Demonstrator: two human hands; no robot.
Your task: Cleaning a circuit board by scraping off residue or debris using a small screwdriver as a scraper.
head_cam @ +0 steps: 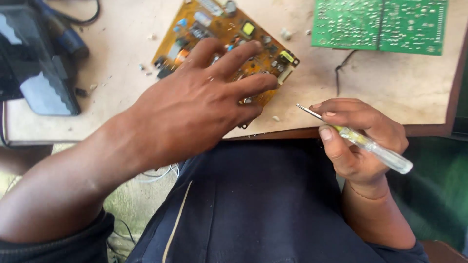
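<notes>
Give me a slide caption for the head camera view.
Left hand spread over a yellow circuit board; right hand holds a clear-handled screwdriver.

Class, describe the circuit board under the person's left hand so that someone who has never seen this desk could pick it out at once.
Start at the pale wooden table. Two circuit boards lie on it: the green board sits at the far right, untouched. The yellow board lies tilted at the centre, under the left hand, studded with parts, including a yellow block.

Head camera, steeply down, close.
</notes>
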